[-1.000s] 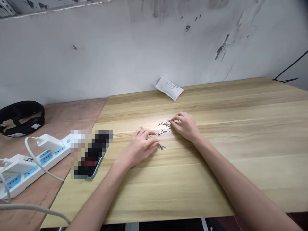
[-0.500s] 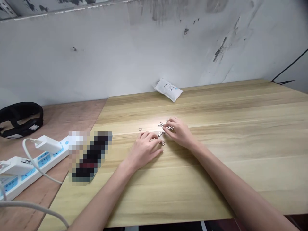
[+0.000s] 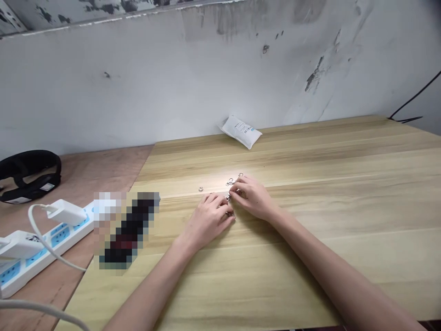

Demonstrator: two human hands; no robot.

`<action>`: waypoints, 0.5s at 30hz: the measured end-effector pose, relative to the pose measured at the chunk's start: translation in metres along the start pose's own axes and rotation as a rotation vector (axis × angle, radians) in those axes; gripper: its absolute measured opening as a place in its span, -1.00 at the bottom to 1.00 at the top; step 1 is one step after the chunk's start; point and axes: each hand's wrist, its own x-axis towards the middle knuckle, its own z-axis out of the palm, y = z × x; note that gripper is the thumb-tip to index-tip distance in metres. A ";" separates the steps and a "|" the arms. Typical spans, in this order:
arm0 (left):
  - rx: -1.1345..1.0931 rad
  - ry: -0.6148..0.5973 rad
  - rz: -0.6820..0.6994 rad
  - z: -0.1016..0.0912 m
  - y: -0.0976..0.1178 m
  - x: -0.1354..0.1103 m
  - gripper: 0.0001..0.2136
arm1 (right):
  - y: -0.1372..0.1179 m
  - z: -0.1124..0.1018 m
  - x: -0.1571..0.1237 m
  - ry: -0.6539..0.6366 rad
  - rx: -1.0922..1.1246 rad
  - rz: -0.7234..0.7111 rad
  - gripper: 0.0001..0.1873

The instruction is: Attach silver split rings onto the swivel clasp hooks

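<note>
My left hand rests on the wooden table with its fingers curled. A small silvery metal ring shows between its thumb and fingers. My right hand is closed in a pinch, its fingertips on a shiny metal clasp close to my left fingertips. Just beyond the right fingers lie several small metal rings and clasps, partly covered by the hand. One loose ring lies apart, beyond my left hand, and another ring sits past the right knuckles.
A white printed packet lies at the table's back edge by the wall. To the left are a blurred dark object, a white power strip with chargers and cables, and a black headband-like device.
The right hand has drawn slightly left and down with the clasp, closer to the left hand. My left thumb and fingers have closed in around the ring. The view has tilted slightly.
</note>
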 end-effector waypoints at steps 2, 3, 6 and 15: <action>-0.023 -0.010 0.014 0.000 -0.001 -0.001 -0.90 | -0.001 0.001 0.000 -0.007 0.002 0.003 -0.86; -0.032 -0.004 0.022 -0.001 -0.001 -0.001 -0.89 | -0.002 0.001 0.000 -0.008 0.004 0.004 -0.85; -0.093 0.046 0.016 -0.003 -0.003 -0.002 -0.88 | -0.004 0.003 0.000 -0.001 0.020 -0.006 -0.85; -0.564 0.281 -0.278 -0.013 -0.015 -0.006 -0.97 | -0.019 -0.005 -0.002 -0.139 0.301 -0.055 -0.77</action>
